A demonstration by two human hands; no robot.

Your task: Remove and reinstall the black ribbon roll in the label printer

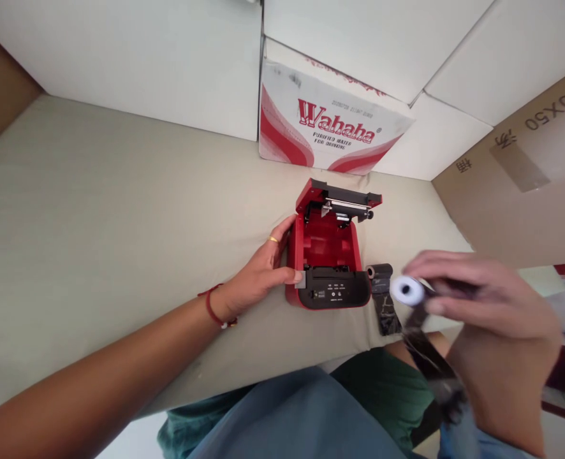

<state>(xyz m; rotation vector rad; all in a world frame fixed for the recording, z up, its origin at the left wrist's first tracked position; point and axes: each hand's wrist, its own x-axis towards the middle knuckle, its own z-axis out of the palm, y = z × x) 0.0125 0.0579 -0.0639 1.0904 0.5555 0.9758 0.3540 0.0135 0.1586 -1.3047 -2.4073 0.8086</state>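
Note:
A red and black label printer (330,290) sits on the cloth-covered surface with its lid (340,194) raised, so the red inside shows. Against its left side, my left hand (270,264) holds the body, thumb on the front corner and fingers along the side. To the right and apart from the printer, my right hand (478,296) grips a black ribbon roll (409,291) by its sides, white core end facing the printer. A loose strip of ribbon (430,363) hangs from it, blurred. Between roll and printer lies another dark ribbon roll (382,280) with a trailing strip.
Behind the printer stands a white and red Wahaha water carton (335,131) among white boxes (168,64). A brown cardboard box (516,153) bounds the right side. The beige cloth (120,204) has a front edge near my lap.

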